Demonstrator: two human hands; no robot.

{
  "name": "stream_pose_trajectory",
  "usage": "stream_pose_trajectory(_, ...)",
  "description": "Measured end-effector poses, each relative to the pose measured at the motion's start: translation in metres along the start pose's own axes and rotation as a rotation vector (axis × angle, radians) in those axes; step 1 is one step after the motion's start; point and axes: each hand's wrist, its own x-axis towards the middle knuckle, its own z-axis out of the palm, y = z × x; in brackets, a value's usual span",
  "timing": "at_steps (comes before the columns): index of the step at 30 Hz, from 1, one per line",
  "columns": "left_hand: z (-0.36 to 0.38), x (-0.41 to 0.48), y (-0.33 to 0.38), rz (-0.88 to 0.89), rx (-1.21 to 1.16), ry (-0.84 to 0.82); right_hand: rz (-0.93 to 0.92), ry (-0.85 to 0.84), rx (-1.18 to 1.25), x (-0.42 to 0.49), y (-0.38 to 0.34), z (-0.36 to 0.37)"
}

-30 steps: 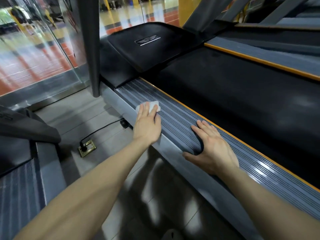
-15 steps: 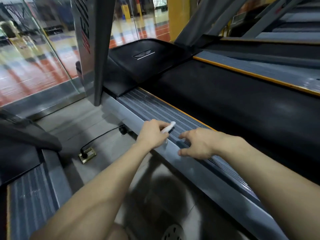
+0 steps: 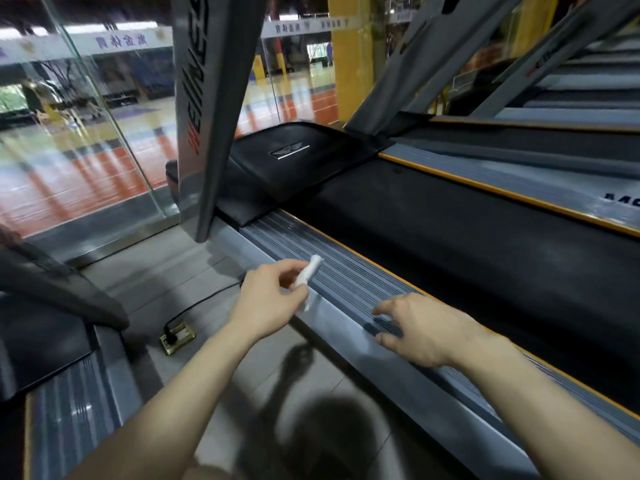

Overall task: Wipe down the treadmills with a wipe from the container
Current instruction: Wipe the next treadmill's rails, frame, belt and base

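A treadmill fills the right side, with a grey ribbed side rail, an orange stripe and a black belt. My left hand is lifted just above the rail's outer edge and pinches a folded white wipe between thumb and fingers. My right hand hovers over the rail a little nearer to me, fingers loosely spread and holding nothing. The wipe container is not in view.
A grey upright post rises from the rail's far end beside the black motor cover. A floor socket with a black cable lies on the tiles between this machine and another treadmill at the left. Glass wall beyond.
My left hand went from pressing the wipe flat on the rail to pinching it and lifting it off. My right hand came off the rail too. The view has tilted upward.
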Motion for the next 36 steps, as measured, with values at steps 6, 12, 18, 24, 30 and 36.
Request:
stream_pose_trajectory(6, -0.061, 0.006, 0.028, 0.093, -0.080, 0.173, -0.064, 0.065, -0.044, -0.005, -0.003, -0.032)
stream_pose_trajectory(12, -0.083, 0.019, 0.048, 0.122, -0.063, 0.242, -0.099, 0.155, -0.183, 0.002, -0.012, -0.091)
stream_pose_trajectory(18, -0.104, 0.031, 0.074, 0.206, -0.120, 0.325, -0.136, 0.335, -0.402, -0.011, -0.029, -0.174)
stream_pose_trajectory(24, -0.127, 0.038, 0.110, 0.355, -0.166, 0.480, -0.214, 0.546, -0.515, -0.030, -0.037, -0.240)
stream_pose_trajectory(30, -0.153, 0.061, 0.164, 0.462, -0.246, 0.646, -0.213, 0.761, -0.649, -0.061, -0.038, -0.302)
stream_pose_trajectory(36, -0.183, 0.082, 0.225, 0.617, -0.248, 0.826, -0.268, 0.993, -0.712, -0.086, -0.029, -0.351)
